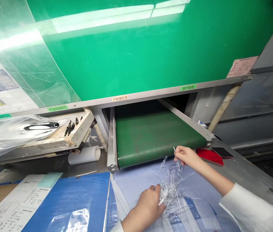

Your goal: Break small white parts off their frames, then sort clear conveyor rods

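A tangle of clear plastic moulded parts (171, 183) lies on a pale plastic sheet (136, 185) just below the end of a green conveyor belt (151, 135). My left hand (148, 203) closes around the lower part of the tangle. My right hand (187, 156) pinches the upper end of one clear piece near the belt's front edge; its white sleeve (252, 209) runs in from the lower right.
A big green board (138, 54) hangs above the belt. At left, a shelf tray (75, 137) carries a clear bag and dark tools. A white roll (84, 155), blue folder (73, 199), printed paper (22, 199) and red booklet (210, 156) lie about.
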The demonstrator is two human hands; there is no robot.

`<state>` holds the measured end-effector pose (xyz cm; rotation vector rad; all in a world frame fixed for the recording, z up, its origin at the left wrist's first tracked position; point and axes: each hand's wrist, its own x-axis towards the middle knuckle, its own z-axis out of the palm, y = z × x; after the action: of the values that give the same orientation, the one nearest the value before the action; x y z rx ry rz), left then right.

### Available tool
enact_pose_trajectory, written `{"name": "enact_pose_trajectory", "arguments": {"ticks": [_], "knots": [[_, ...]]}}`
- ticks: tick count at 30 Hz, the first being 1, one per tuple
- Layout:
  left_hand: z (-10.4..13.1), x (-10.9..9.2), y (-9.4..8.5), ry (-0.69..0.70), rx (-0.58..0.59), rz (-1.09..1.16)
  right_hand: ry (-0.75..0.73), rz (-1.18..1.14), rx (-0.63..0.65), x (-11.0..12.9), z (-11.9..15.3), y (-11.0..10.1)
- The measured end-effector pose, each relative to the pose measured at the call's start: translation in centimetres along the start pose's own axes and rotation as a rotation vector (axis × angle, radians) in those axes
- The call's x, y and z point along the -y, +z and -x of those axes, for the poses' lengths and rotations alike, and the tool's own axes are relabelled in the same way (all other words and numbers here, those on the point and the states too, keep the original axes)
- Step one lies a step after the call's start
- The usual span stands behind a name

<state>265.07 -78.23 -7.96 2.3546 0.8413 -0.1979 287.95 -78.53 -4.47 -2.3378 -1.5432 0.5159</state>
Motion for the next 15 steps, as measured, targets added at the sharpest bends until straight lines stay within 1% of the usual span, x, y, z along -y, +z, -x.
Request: {"name": "enact_pose_trajectory", "arguments": {"ticks": [2,5,8,10,12,15], "knots": [[0.9,0.6,-0.4,0.034,0.001,0.023,-0.011,-0.014,0.046,-0.8,0.2,0.5],[2.1,1.1,-0.8,0.068,0.003,0.042,-0.069,0.025,0.050,-1.9,1.3,1.2],[3.1,1.1,-0.6,0.089,-0.002,0.033,-0.161,0.113,0.037,-2.7,2.7,1.8],[3.6,0.8,-0.3,0.105,-0.003,0.011,-0.225,0.169,0.041,-3.0,3.2,2.3],[3.9,0.3,-0.2,0.136,0.003,-0.014,-0.285,0.211,0.044,-3.4,3.0,3.0],[3.6,-0.2,-0.2,0.250,0.023,-0.095,-0.360,0.256,0.065,-3.7,1.7,4.4]]}}
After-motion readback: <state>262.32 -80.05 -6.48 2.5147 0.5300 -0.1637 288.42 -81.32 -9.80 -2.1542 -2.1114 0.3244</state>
